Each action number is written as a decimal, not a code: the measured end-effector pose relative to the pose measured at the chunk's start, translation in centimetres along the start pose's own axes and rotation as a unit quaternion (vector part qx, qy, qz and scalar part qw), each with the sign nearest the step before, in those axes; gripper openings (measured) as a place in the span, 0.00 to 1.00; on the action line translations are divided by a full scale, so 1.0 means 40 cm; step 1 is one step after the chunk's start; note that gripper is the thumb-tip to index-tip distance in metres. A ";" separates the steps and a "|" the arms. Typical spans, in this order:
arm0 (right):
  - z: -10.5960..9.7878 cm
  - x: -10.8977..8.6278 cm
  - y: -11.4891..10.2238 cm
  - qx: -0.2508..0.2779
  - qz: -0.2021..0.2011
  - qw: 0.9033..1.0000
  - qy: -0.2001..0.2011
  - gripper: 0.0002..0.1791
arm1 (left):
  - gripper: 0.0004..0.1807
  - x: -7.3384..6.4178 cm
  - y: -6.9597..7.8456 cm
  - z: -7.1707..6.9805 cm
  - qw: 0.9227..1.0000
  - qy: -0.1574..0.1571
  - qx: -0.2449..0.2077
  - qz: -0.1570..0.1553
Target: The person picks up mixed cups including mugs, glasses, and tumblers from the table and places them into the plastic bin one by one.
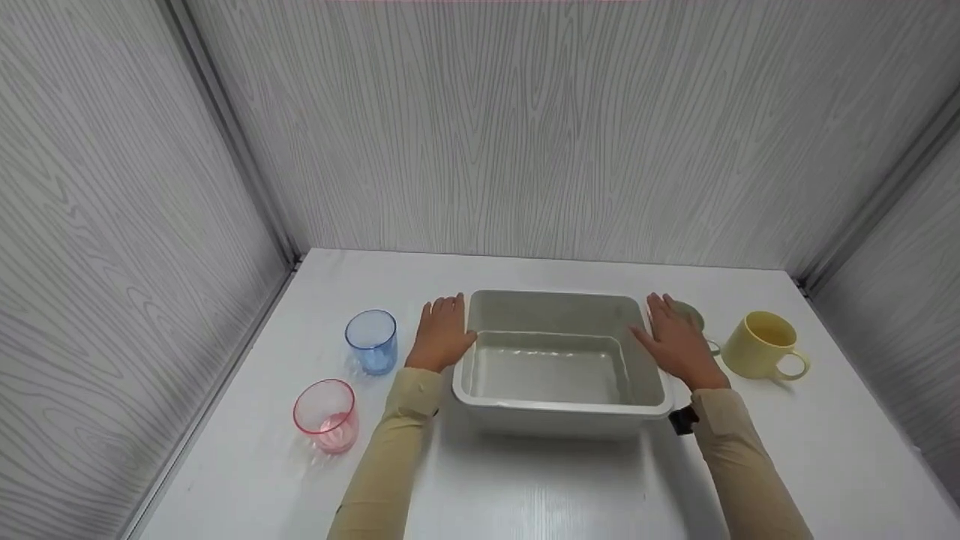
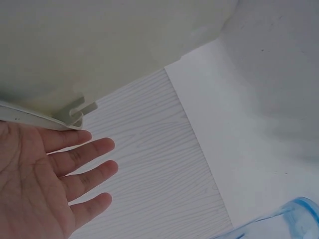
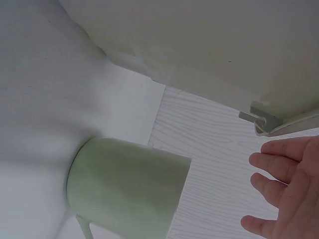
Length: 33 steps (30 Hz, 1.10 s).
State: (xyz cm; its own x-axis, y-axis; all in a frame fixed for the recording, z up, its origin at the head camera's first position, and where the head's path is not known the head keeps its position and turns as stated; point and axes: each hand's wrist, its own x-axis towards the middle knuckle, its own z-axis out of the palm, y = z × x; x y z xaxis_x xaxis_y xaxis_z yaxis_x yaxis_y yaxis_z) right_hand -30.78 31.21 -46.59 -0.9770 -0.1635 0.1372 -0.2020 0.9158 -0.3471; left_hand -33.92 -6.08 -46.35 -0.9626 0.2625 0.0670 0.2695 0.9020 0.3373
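Head view: a grey-white rectangular plastic basin stands at the centre of the white tabletop, holding shallow clear water. The left hand lies with straight fingers against the basin's left rim, and the right hand lies likewise against the right rim; neither grip closes round anything, both being flat and relaxed. To the left of the left hand stands a blue transparent cup, upright, near the hand but apart from it; nearer the person and further left stands a pink transparent cup, also upright. Behind the right hand a pale green mug is partly hidden, and just beside it to the right stands a yellow mug with its handle turned to the right. Left wrist view: the open palm and spread fingers sit just under the basin's rim lip, the index finger touching it; the blue cup's rim shows at the lower right corner. Right wrist view: the fingers are extended just below the basin's rim, and the green mug stands near the hand, upright, apart from the basin wall.
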 end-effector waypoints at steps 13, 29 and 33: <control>-0.023 -0.004 0.032 0.042 0.014 0.999 0.016 0.41 | 0.37 0.007 -0.002 -0.001 1.000 -0.008 0.004 -0.009; -0.035 -0.048 0.134 0.166 0.055 0.982 0.072 0.39 | 0.37 0.000 -0.005 0.014 1.000 0.007 -0.001 -0.002; -0.023 -0.051 0.163 0.197 0.069 0.973 0.096 0.38 | 0.37 0.001 -0.005 0.012 1.000 0.011 -0.001 -0.007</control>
State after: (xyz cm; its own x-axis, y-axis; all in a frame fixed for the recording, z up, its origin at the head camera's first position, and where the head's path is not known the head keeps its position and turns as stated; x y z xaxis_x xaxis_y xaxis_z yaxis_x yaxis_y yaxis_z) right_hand -30.05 37.85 -48.26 -0.9736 0.0569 0.2211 -0.1174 0.7058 -0.6986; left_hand -33.98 -6.09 -46.86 -0.9664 0.2432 0.0828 0.2568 0.9046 0.3403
